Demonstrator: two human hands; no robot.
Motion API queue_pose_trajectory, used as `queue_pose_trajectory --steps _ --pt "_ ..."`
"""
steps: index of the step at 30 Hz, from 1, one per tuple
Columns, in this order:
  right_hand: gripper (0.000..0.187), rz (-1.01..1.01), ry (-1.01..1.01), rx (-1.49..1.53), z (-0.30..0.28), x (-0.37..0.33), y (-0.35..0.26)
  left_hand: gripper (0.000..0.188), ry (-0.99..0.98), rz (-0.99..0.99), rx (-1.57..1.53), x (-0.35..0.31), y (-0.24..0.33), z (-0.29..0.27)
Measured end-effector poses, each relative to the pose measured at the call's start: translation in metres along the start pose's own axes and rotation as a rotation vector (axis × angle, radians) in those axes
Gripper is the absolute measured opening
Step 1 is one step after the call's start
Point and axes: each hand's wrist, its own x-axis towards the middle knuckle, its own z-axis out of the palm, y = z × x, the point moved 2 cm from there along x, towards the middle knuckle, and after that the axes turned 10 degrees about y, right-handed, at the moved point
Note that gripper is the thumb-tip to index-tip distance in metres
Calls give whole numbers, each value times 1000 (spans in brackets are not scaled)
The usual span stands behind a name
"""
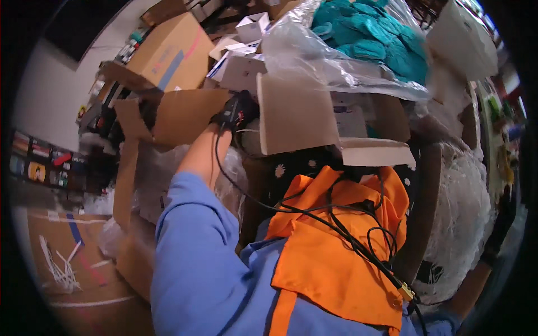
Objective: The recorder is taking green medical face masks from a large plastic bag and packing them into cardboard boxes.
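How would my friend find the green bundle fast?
Start at the open cardboard box in the middle. Above it spreads shiny clear plastic. The green bundle there is big, crumpled and teal, unlike the stiff brown box to its left.

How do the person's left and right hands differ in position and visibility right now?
The left hand is near the upper middle, beside a raised cardboard flap; the right hand is at the far right rim, near clear plastic. The left hand shows fairly distinctly, while the right hand blends into the dark rim. Both are dark-gloved.
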Motion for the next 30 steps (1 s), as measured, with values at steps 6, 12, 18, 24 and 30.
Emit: queue_pose_trajectory --steps 6,12,18,24,30 --pt "41 -442 -600 -725 -17 10 43 21 435 -119 -78 48 29 -53" --pt "42 -76 -550 -898 -1 37 33 22 320 397 -256 109 158 -95" --pt "35 -263 -197 -339 34 33 -43 31 -223 582 -465 140 262 1" --pt "28 -170 -513 135 126 5 -189 35 -487 274 -518 167 299 52" --pt "22 -205 -481 615 206 -23 -256 38 -538 260 -531 169 304 71"
